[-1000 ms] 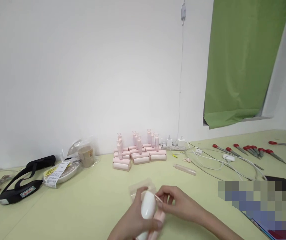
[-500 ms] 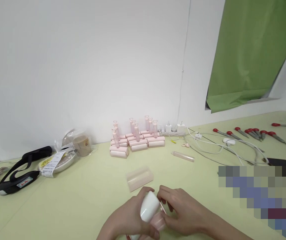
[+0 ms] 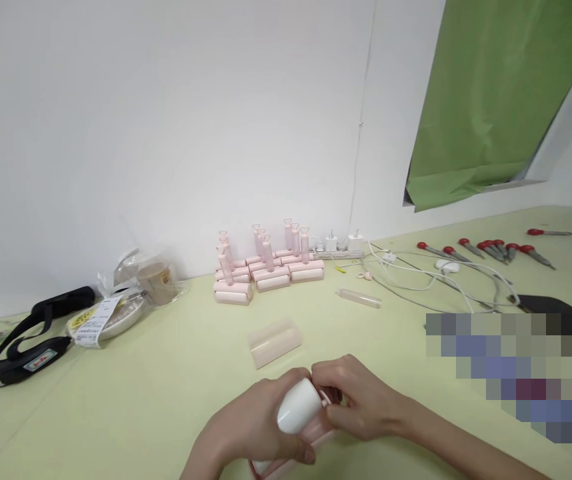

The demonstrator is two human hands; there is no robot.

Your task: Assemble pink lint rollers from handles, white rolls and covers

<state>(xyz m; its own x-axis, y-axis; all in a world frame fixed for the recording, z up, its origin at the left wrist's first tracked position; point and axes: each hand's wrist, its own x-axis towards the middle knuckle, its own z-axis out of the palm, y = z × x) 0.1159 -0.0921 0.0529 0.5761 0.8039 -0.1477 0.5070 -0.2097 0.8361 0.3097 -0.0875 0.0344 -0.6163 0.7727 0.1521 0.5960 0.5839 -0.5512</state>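
Gripped in the closed left hand (image 3: 251, 430), low at 6 o'clock of the view: white roller (image 3: 297, 412), tilted toward 1 o'clock. Pinched at its top from 3 o'clock by the right hand (image 3: 363, 400). At 12 o'clock, apart: clear cover (image 3: 275, 341).

Assembly workshop — screwdrivers (image 3: 486, 248), stacked pink rollers (image 3: 266, 270)

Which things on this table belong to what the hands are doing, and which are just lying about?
In hand: left hand grips the white roller; right hand pinches the pink holder at its end; clear cover just ahead; pink roller stack at the wall, same kind.
Lying about: red-handled tools, white cables, power strip, clear tube, black strap, wrapped bowl, bagged cup.
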